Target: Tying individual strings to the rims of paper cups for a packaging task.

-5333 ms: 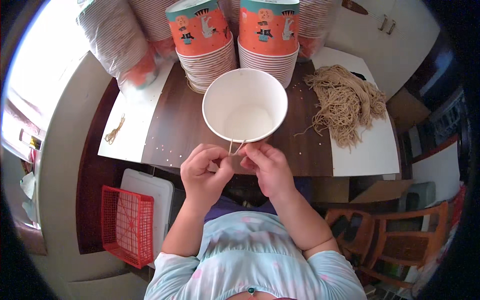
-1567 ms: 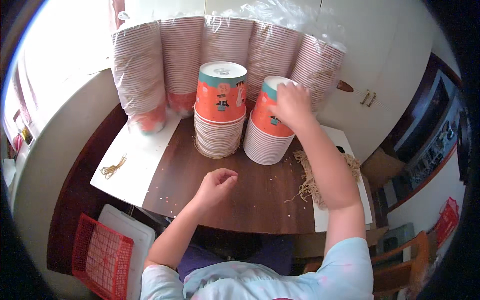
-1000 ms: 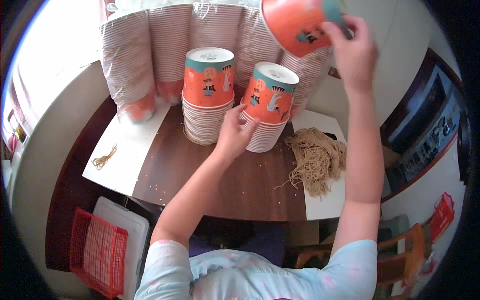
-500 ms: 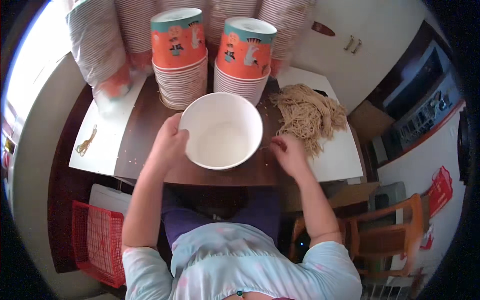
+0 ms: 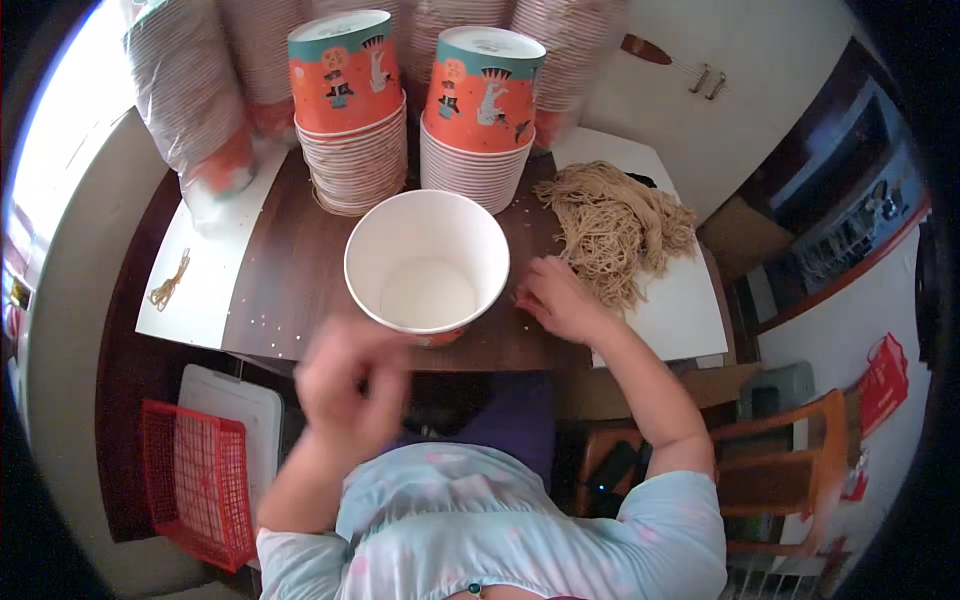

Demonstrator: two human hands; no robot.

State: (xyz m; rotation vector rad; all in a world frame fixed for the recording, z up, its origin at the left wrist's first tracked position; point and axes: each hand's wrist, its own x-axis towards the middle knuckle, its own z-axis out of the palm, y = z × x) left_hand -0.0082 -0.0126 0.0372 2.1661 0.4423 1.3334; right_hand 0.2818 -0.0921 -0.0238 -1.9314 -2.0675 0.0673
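Observation:
A white paper bucket (image 5: 427,262) with an orange outside stands open and upright on the dark wooden table (image 5: 300,290), right in front of me. My right hand (image 5: 556,297) rests on the table just right of the bucket, fingers curled at the edge of a heap of tan string handles (image 5: 612,228); whether it holds a string is unclear. My left hand (image 5: 350,385) is blurred in motion below the bucket, off the table edge, fingers loosely curled with nothing seen in it. Two stacks of orange printed buckets (image 5: 349,110) (image 5: 480,113) stand behind.
Wrapped sleeves of stacked buckets (image 5: 195,100) lean along the back. White sheets (image 5: 205,270) (image 5: 670,300) lie at both table ends; a small string bundle (image 5: 170,282) lies on the left one. A red basket (image 5: 195,480) and white lid are at lower left, an orange chair (image 5: 790,470) at lower right.
My left hand has let go of the bucket's left rim and dropped toward my lap. My right hand stays beside the string heap. The bucket remains standing on the table.

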